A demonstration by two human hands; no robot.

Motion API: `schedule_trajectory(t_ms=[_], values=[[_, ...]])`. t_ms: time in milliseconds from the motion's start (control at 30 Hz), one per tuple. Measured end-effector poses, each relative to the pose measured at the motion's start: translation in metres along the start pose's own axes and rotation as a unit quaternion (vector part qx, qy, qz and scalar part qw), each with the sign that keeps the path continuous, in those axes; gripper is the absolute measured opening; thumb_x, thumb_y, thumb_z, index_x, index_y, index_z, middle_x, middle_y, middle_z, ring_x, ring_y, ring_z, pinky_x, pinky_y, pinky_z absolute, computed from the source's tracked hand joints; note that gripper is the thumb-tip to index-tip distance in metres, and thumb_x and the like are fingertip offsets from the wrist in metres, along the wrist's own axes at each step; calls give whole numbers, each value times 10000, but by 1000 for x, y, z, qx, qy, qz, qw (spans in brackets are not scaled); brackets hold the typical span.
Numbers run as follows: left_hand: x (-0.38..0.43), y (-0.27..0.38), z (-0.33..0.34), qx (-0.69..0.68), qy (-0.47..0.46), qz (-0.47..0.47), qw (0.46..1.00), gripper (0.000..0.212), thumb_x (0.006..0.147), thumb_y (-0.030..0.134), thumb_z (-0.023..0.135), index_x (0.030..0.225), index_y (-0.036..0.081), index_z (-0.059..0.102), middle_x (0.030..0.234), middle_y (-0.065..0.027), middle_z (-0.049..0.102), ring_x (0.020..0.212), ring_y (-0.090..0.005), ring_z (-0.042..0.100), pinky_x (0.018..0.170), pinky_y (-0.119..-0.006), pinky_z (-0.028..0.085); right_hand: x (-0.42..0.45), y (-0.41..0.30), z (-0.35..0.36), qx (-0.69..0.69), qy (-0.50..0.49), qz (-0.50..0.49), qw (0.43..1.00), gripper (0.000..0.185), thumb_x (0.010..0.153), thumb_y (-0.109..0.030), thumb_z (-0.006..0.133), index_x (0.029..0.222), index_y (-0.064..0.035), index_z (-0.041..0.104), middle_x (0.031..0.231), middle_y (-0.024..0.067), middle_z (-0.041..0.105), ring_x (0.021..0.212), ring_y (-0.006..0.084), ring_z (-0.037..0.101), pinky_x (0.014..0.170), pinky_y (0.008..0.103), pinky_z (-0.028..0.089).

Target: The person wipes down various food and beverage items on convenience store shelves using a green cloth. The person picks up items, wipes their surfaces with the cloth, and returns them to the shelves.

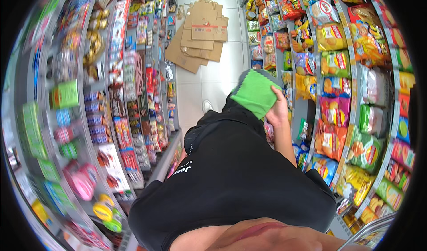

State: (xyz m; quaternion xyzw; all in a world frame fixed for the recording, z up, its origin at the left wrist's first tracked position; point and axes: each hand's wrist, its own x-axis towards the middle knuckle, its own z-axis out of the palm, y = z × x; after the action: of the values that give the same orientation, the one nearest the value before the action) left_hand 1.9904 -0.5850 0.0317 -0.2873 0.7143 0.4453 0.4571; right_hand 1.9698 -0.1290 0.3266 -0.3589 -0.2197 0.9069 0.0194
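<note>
A folded green cloth [255, 92] with zigzag-cut edges and a dark grey layer is in my right hand [278, 109]. My fingers and thumb grip it by its right edge, in front of my body. It overlaps my black trousers in the view. My left hand is out of view; only a bit of that arm shows beside my black shirt [227, 157]. Nearest to my right hand are the shelves of bagged snacks, with a yellow bag [306, 86] just to its right.
Flattened cardboard boxes [200, 44] lie piled on the white tiled floor [222, 70] ahead. Shelves of sweets and small packets [126, 84] line the left side. Crisp bags [335, 62] fill the right shelves. One white shoe [207, 106] shows below me.
</note>
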Motion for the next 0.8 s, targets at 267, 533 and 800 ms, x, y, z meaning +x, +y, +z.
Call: schedule_trajectory(t_ms=[267, 533, 800], values=[[67, 198, 22, -24, 16, 5, 1000, 366, 920, 376, 542, 974, 25, 629, 950, -158, 653, 897, -279, 635, 767, -470, 501, 177, -97, 51, 45, 11, -21, 999, 458, 952, -277, 515, 1311, 7, 504, 1303, 157, 576, 1196, 312, 556, 1050, 458, 419], [126, 410, 47, -106, 61, 4, 992, 362, 924, 375, 543, 994, 30, 626, 969, -155, 652, 921, -276, 629, 788, -468, 496, 383, -202, 177, -20, -123, 145, 982, 455, 967, -278, 503, 1318, 11, 495, 1288, 165, 588, 1165, 299, 592, 1026, 441, 459], [199, 605, 25, -158, 67, 10, 985, 359, 928, 375, 545, 1014, 35, 623, 989, -153, 650, 945, -273, 623, 810, -466, 491, 503, -264, 310, -82, -158, 196, 964, 503, 969, -273, 488, 1395, -10, 443, 1374, 158, 538, 1253, 290, 537, 1065, 440, 422]])
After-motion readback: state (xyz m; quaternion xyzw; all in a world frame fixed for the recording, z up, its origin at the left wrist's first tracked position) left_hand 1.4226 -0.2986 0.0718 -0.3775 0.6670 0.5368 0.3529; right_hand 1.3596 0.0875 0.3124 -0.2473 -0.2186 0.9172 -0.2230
